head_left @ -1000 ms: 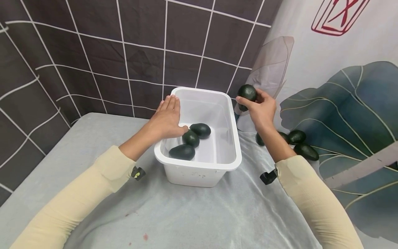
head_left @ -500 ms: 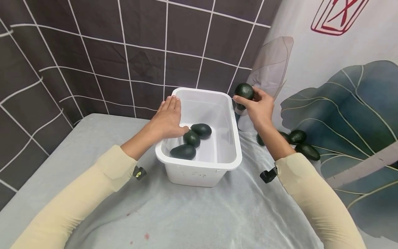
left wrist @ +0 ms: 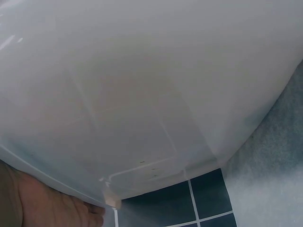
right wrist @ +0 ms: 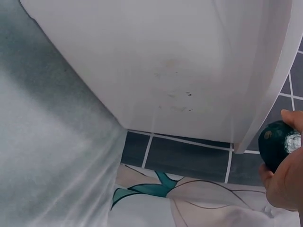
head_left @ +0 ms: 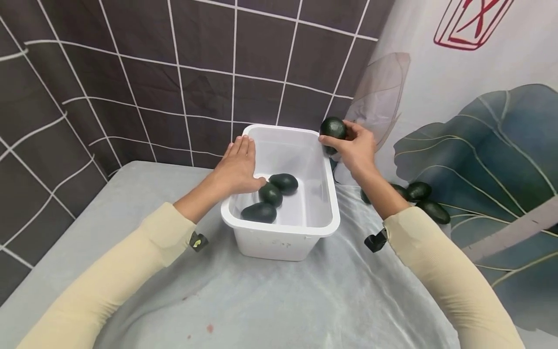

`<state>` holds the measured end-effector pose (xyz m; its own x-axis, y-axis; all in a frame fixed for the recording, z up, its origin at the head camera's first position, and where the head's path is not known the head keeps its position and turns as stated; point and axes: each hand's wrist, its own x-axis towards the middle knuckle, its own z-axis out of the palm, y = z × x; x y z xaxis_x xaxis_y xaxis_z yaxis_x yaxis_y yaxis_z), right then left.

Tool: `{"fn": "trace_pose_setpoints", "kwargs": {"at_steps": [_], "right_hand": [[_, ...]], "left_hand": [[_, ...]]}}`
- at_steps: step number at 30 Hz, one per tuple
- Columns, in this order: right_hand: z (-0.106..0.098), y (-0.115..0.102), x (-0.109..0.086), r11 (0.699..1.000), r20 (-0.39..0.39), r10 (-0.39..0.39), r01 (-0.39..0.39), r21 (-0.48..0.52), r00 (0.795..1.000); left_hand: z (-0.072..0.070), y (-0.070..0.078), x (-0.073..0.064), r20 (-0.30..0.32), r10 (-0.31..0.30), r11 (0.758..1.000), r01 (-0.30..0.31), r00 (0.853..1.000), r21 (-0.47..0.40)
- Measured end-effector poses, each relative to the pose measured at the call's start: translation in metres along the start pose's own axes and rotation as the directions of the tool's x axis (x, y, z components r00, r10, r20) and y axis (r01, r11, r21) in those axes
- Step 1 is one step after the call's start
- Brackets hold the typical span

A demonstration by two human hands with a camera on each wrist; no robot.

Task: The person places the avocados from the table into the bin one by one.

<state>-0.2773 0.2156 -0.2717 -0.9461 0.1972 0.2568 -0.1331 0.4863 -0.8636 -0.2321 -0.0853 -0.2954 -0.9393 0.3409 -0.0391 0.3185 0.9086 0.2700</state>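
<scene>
A white plastic tub [head_left: 279, 234] stands on the cloth-covered table, with three dark green avocados inside: one at the back [head_left: 284, 183], a middle avocado [head_left: 271, 195] and one in front [head_left: 259, 213]. My left hand [head_left: 239, 169] lies along the tub's left rim, fingers straight, thumb over the inside. At the far right corner of the rim, my right hand [head_left: 359, 148] pinches another avocado [head_left: 333, 128] between thumb and fingers. The right wrist view shows this held avocado [right wrist: 274, 144] beside the tub's outer wall [right wrist: 175, 71].
Several loose avocados [head_left: 432, 212] lie on the table right of the tub, partly behind the right forearm. A dark tile-patterned curtain [head_left: 196, 87] hangs close behind the tub. A leaf-printed white curtain [head_left: 471, 145] hangs on the right.
My right hand has moved left with its avocado, from beside the tub to its far right corner. The left hand keeps its place on the rim.
</scene>
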Motion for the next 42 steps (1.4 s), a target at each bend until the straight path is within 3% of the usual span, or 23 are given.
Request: {"fn": "trace_pose_setpoints", "kwargs": {"at_steps": [14, 42], "right_hand": [[0.003, -0.014, 0.003, 0.996, 0.034, -0.032, 0.035, -0.081, 0.999], [0.024, -0.010, 0.012, 0.986, 0.140, -0.058, 0.078, -0.149, 0.989]], "left_hand": [[0.000, 0.001, 0.000, 0.011, -0.002, 1.000, 0.002, 1.000, 0.013], [0.001, 0.002, 0.001, 0.014, -0.019, 0.999, 0.018, 1.000, 0.030]]}}
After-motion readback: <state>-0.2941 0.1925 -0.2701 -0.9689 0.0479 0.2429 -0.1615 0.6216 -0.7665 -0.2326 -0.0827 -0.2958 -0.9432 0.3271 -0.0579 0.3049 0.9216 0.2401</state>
